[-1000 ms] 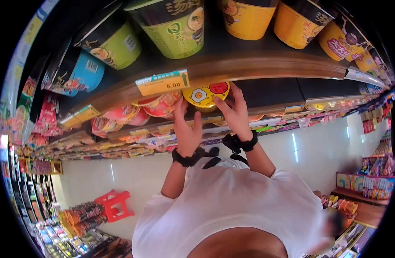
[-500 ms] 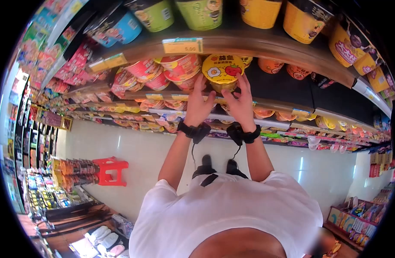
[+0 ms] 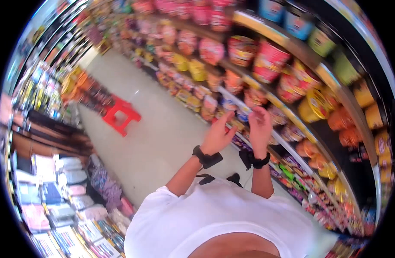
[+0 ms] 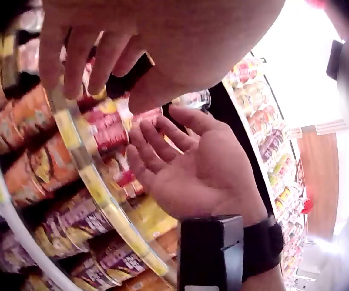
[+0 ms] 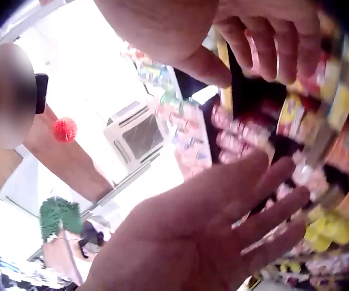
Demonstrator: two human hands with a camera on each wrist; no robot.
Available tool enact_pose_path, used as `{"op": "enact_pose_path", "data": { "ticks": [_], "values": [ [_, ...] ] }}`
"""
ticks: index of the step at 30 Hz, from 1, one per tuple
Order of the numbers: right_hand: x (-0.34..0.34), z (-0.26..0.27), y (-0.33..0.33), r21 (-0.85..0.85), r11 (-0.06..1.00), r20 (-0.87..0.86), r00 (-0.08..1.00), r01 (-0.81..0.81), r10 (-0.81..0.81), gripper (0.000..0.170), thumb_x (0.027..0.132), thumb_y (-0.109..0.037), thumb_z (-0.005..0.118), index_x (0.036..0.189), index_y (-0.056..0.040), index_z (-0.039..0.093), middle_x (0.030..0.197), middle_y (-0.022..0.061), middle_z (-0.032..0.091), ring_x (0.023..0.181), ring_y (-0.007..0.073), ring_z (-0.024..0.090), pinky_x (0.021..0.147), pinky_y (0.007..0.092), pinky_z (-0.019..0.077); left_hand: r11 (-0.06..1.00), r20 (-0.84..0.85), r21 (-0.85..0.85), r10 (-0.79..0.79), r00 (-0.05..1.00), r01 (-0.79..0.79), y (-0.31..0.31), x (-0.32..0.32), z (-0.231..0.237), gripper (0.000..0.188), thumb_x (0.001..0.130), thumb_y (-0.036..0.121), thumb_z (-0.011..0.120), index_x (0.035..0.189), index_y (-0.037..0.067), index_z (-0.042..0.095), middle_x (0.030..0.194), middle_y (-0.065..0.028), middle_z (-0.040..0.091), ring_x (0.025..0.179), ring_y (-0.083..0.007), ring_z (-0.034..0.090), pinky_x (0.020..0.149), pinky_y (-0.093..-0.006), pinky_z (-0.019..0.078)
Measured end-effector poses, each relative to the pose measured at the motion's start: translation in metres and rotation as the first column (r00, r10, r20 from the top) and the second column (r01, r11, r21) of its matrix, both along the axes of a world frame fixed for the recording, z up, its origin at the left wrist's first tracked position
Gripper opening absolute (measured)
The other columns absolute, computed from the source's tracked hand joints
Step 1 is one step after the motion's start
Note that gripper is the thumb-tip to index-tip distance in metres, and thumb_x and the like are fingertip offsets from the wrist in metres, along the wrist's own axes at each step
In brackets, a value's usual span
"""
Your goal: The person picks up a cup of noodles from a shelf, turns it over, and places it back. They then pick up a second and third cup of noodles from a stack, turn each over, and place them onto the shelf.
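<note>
My left hand (image 3: pixel 219 135) is in front of the lower shelves with its fingers relaxed and nothing in it. Close beside it, my right hand (image 3: pixel 260 129) is also empty, palm turned toward the left. The left wrist view shows loosely bent fingers on the right hand (image 4: pixel 198 170), and a black strap and camera box on its wrist. A yellow noodle bucket (image 3: pixel 313 105) stands on the shelf to the right, apart from both hands, beside red noodle tubs (image 3: pixel 292 81). The head view is blurred.
Shelves of packed noodles curve along the right, with orange tubs (image 3: pixel 339 118) and price strips on their edges. A red plastic stool (image 3: pixel 121 115) stands on the pale floor (image 3: pixel 150 142) at left. Folded goods lie on a display (image 3: pixel 61 210) at lower left.
Both hands have come away from the yellow noodle bucket, which stays on the shelf. The head view has swung left, so the shelves now run diagonally at right.
</note>
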State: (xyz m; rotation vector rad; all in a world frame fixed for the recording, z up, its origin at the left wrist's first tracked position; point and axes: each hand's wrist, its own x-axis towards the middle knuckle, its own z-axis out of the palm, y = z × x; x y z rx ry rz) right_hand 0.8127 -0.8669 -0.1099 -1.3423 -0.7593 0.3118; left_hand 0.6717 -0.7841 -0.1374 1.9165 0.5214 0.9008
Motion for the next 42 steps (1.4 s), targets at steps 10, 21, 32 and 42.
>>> {"op": "enact_pose_path", "data": {
  "ticks": [10, 21, 32, 42],
  "values": [
    [-0.227, -0.016, 0.152, -0.158, 0.749, -0.002, 0.759, -0.644, 0.652, 0.038, 0.092, -0.017, 0.072, 0.126, -0.0009, 0.062, 0.112, 0.0114, 0.069, 0.106, 0.021, 0.066, 0.091, 0.0354, 0.0522, 0.922, -0.017, -0.039, 0.386, 0.922, -0.386, 0.074, -0.227, 0.007, 0.056, 0.09, 0.003, 0.067, 0.142, -0.001, 0.048, 0.127, -0.0251, 0.064, 0.12, -0.0381, 0.063, 0.099, -0.043, 0.0515],
    [-0.369, -0.023, 0.284, -0.299, 0.407, 0.154, 0.377, -0.863, 0.913, 0.041, 0.091, -0.023, 0.072, 0.127, -0.0039, 0.063, 0.118, 0.0136, 0.061, 0.1, 0.0222, 0.057, 0.077, 0.0341, 0.0517, 0.667, 0.012, -0.336, 0.709, 0.705, -0.665, 0.139, -0.352, 0.001, 0.053, 0.089, -0.002, 0.065, 0.139, -0.003, 0.046, 0.135, -0.0207, 0.064, 0.115, -0.0293, 0.068, 0.098, -0.0383, 0.052],
    [-0.495, -0.009, 0.454, -0.305, 0.073, 0.059, 0.058, -0.95, 0.997, 0.05, 0.09, -0.027, 0.076, 0.132, -0.004, 0.061, 0.121, 0.015, 0.062, 0.111, 0.0268, 0.06, 0.096, 0.0381, 0.0506, 0.483, -0.156, -0.204, 0.842, 0.516, -0.851, 0.275, -0.462, 0.012, 0.071, 0.087, -0.005, 0.065, 0.151, -0.003, 0.037, 0.147, -0.0219, 0.053, 0.122, -0.0287, 0.065, 0.099, -0.0389, 0.0527],
    [-0.604, -0.03, 0.544, -0.239, 0.018, 0.153, -0.019, -0.971, 0.988, 0.051, 0.084, -0.033, 0.08, 0.124, -0.0045, 0.066, 0.113, 0.0133, 0.067, 0.107, 0.0286, 0.053, 0.087, 0.0392, 0.0511, 0.388, -0.093, -0.18, 0.908, 0.408, -0.904, 0.362, -0.548, -0.01, 0.062, 0.085, -0.003, 0.062, 0.145, -0.004, 0.046, 0.144, -0.0219, 0.056, 0.13, -0.0294, 0.059, 0.104, -0.0392, 0.0493]
  ]
}}
